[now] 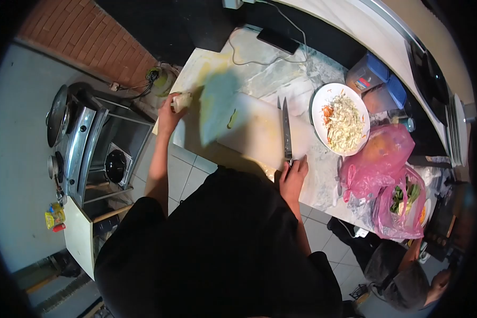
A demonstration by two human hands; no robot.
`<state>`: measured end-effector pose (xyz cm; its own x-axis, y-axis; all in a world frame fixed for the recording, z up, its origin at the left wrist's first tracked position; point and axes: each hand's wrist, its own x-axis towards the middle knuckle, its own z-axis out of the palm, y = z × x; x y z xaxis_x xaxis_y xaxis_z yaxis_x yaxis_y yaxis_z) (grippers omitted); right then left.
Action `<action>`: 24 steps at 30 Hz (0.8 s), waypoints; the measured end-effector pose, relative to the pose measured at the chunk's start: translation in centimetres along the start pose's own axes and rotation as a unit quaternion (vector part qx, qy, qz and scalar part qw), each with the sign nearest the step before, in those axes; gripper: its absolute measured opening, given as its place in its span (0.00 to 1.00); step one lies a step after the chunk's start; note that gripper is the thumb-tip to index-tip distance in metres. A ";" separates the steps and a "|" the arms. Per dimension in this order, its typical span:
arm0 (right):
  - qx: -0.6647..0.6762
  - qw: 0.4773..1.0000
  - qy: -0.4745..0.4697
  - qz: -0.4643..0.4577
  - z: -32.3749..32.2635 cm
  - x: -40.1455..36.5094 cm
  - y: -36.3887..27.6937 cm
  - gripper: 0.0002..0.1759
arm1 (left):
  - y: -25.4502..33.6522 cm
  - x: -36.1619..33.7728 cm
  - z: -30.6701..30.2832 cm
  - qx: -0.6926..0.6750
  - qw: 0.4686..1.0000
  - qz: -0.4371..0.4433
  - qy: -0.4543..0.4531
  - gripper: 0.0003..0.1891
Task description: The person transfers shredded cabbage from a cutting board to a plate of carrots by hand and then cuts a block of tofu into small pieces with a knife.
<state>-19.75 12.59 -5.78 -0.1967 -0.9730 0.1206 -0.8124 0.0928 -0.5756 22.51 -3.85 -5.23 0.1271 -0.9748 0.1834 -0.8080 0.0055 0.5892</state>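
Out at the left end of the counter, my left hand is closed around a pale, whitish chunk, whose exact kind I cannot make out. My right hand is at the handle of a kitchen knife, fingers closed round it. The long blade points away from me over the right part of a white cutting board. A small green scrap lies on the board. Right of the knife, a white plate bears shredded pale vegetable with orange bits.
Pink plastic bags with produce lie at the right, near blue-lidded containers. A phone and a cable rest at the counter's back. A stove stands left. Another person is at the lower right.
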 end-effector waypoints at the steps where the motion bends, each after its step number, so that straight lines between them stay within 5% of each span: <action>1: 0.002 1.000 -0.004 -0.008 0.2 0.5 0.1 0.17 | 1.4 -0.3 0.2 -0.077 0.996 -0.034 0.003 0.33; 3: 0.011 0.999 0.016 -0.031 1.0 1.9 0.2 0.17 | 5.1 -0.6 1.1 -0.302 0.948 -0.104 -0.006 0.32; 5: 0.028 0.999 0.014 -0.039 1.8 3.9 -0.4 0.17 | 9.8 -0.9 1.0 -0.363 0.922 -0.115 -0.067 0.32; 12: 0.109 0.992 0.004 -0.069 0.9 11.8 -2.5 0.16 | 15.6 -2.5 8.6 -0.212 0.961 -0.030 -0.176 0.33; 14: 0.099 0.994 -0.007 -0.049 -0.8 12.0 -3.3 0.12 | 15.2 -3.6 11.0 -0.091 0.983 0.131 -0.093 0.35; 17: 0.219 0.972 -0.066 0.049 -2.5 10.1 -3.7 0.09 | 15.7 -4.3 11.5 -0.114 0.977 0.164 -0.080 0.34; 21: 0.206 0.973 -0.044 0.093 -2.8 6.3 -3.1 0.09 | 14.8 -3.0 9.8 -0.093 0.979 0.183 -0.013 0.27; 24: 0.231 0.963 -0.030 0.137 -1.4 3.7 -2.4 0.10 | 12.9 -2.3 8.4 -0.215 0.974 0.071 -0.011 0.14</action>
<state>-19.28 9.09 -2.85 -0.3265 -0.9368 -0.1256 -0.4014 0.2577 -0.8789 7.01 -3.43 -4.67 0.0156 -0.9622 0.2719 -0.4995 0.2280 0.8358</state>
